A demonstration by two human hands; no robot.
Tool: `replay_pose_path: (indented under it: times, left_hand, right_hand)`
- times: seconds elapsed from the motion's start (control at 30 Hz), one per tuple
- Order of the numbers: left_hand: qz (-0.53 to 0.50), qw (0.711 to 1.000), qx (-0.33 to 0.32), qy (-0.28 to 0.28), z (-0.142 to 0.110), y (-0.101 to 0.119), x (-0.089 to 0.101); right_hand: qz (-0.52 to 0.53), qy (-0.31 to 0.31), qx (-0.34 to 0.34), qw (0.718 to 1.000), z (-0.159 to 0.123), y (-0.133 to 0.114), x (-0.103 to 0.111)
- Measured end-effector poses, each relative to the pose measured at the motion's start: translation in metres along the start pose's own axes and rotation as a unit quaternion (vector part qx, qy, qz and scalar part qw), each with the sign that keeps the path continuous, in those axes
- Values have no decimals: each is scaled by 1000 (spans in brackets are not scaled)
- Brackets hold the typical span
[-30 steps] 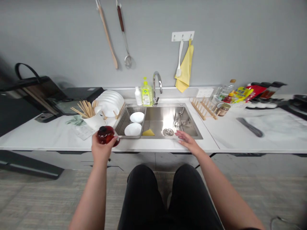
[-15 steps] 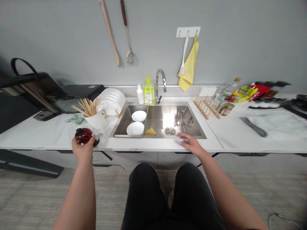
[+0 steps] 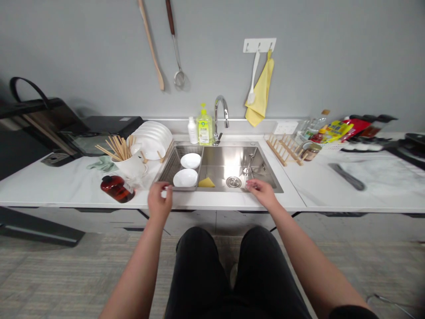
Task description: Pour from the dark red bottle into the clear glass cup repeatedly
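Note:
My left hand [image 3: 160,201] is beside the sink's front left corner, thumb and fingers apart, holding nothing. Left of it, an amber bottle [image 3: 116,189] with a black cap and white label rests on the counter, apart from the hand. My right hand [image 3: 262,192] hovers over the front rim of the sink [image 3: 215,159], right of the drain; its fingers are loosely bent with nothing visible in them. Two white bowls [image 3: 185,178] sit in the draining basket [image 3: 169,166] at the sink's left side. A yellow cloth or sponge [image 3: 206,182] lies in the basin.
A white mug of chopsticks [image 3: 131,168], a rack of white plates [image 3: 154,137] and a green cloth [image 3: 102,164] stand at left. Green dish soap [image 3: 204,128] is behind the sink by the faucet [image 3: 217,119]. A wooden rack [image 3: 285,150] and jar [image 3: 311,152] are at right.
My left hand put the amber bottle down on the counter at the left, let go and moved right to the sink's corner. My right hand stayed near the front rim, fingers slightly more bent.

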State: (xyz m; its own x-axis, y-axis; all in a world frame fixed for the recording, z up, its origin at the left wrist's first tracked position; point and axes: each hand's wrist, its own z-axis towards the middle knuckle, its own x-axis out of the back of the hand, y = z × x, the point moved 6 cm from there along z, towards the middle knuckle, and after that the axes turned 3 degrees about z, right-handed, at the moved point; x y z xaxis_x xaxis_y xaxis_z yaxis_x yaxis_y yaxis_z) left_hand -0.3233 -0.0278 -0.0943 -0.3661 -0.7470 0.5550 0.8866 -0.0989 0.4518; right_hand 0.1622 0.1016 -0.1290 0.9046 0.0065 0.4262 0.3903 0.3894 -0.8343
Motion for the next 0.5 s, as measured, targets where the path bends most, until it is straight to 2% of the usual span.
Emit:
replay_pose_path:
  times: [0.07,0.1,0.13,0.2,0.3,0.5]
  left_hand:
    - [-20,991,-93,-91,6,53,-48]
    - [-12,984,-123,-125,9,75,-69]
    - [4,977,-147,-157,11,92,-88]
    - [43,964,-171,-200,13,112,-116]
    - [82,956,-178,-218,12,117,-135]
    - [94,955,-178,-219,10,115,-141]
  right_hand:
    - [-101,71,43,991,12,-12,7]
    - [-157,80,70,982,18,-19,6]
    - [-211,72,93,970,23,-25,3]
    - [-302,24,119,946,29,-29,-7]
    - [-367,-18,117,923,30,-25,-18]
    - [-377,-47,113,918,27,-19,-26]
